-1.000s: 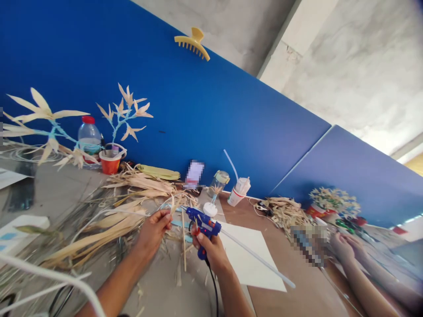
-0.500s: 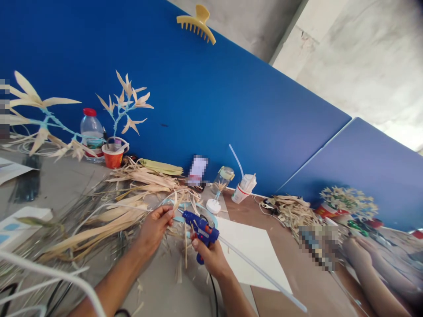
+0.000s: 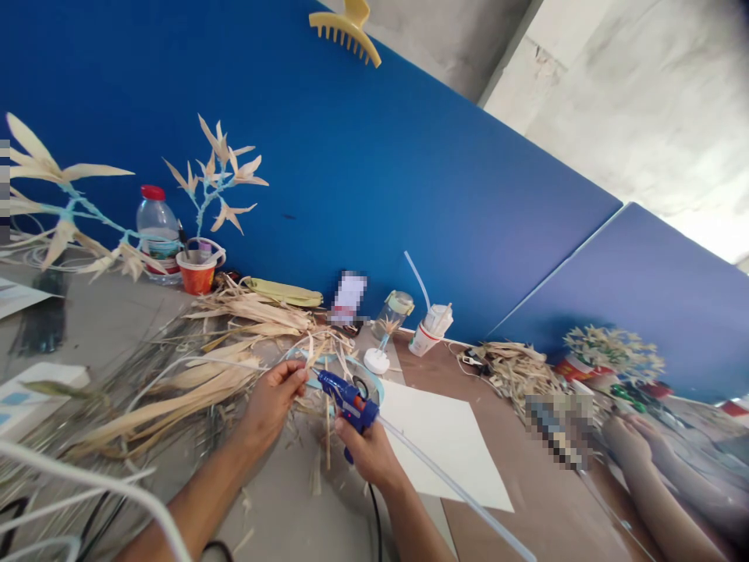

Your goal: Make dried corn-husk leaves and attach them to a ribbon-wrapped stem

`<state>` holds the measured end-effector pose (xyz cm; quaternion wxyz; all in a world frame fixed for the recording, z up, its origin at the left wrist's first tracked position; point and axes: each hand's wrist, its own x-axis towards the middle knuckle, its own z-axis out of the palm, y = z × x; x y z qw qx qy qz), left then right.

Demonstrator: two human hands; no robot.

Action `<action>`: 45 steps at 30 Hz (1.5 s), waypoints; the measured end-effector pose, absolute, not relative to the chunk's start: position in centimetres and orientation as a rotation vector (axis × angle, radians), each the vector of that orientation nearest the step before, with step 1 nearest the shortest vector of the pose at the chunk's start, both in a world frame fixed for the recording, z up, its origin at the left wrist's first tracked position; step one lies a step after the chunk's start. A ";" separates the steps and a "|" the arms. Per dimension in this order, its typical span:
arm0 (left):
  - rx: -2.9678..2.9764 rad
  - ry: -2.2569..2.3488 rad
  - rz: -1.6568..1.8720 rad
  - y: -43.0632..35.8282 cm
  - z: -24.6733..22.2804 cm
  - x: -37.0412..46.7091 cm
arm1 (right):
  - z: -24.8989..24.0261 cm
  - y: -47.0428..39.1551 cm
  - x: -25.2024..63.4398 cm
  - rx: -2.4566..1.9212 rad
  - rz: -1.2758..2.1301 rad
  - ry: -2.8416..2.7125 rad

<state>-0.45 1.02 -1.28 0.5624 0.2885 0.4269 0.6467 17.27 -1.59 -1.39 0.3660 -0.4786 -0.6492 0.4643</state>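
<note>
My right hand [image 3: 363,446] is wrapped round the handle of a blue glue gun [image 3: 346,402], with a long clear glue stick [image 3: 456,485] sticking out of its back. The gun's nozzle points left, close to the fingertips of my left hand [image 3: 281,390]. Those fingers pinch a small pale husk piece [image 3: 311,355] that rises from them. Whether nozzle and husk touch is too small to tell. Dried corn husks [image 3: 175,390] lie spread to the left of my left hand. A white sheet [image 3: 448,445] lies right of the gun.
At the back stand a red-capped bottle [image 3: 157,226], a red cup [image 3: 197,273], a phone [image 3: 349,297], a glass jar [image 3: 398,308] and a white cup [image 3: 426,336]. A power strip [image 3: 40,394] lies left. Another person's arms [image 3: 644,460] rest at the right.
The glue gun and my right hand have shifted slightly left, bringing the nozzle closer to my left fingertips. The whole view has moved a little.
</note>
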 end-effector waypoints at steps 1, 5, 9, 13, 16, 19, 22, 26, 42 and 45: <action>0.674 1.003 1.527 1.0 -1.3 -0.5 | -1.4 -1.6 17.3 -1.229 1.185 -1.682; 0.655 0.994 1.534 1.0 -1.3 -0.4 | -1.5 -1.5 17.2 -1.253 1.187 -1.675; 0.680 1.005 1.529 1.0 -1.2 -0.3 | -1.1 -1.5 17.0 -1.238 1.212 -1.665; 0.669 1.000 1.527 1.0 -1.1 -0.4 | -0.7 -1.7 17.0 -1.224 1.253 -1.669; 0.676 1.000 1.519 0.9 -1.0 -0.4 | -0.6 -1.7 17.0 -1.218 1.254 -1.672; 0.682 0.999 1.523 0.9 -1.0 -0.3 | -0.8 -1.7 17.0 -1.222 1.229 -1.679; 0.670 0.994 1.528 0.9 -0.9 -0.3 | -0.9 -1.6 17.1 -1.224 1.234 -1.695; 0.669 0.995 1.527 0.9 -0.8 -0.3 | -0.9 -1.5 17.3 -1.234 1.204 -1.680; 0.607 0.926 1.525 0.8 -0.8 -0.4 | -1.5 -1.2 18.0 -1.203 1.193 -1.733; 0.590 0.916 1.523 0.8 -0.7 -0.4 | -1.5 -1.3 17.9 -1.182 1.189 -1.744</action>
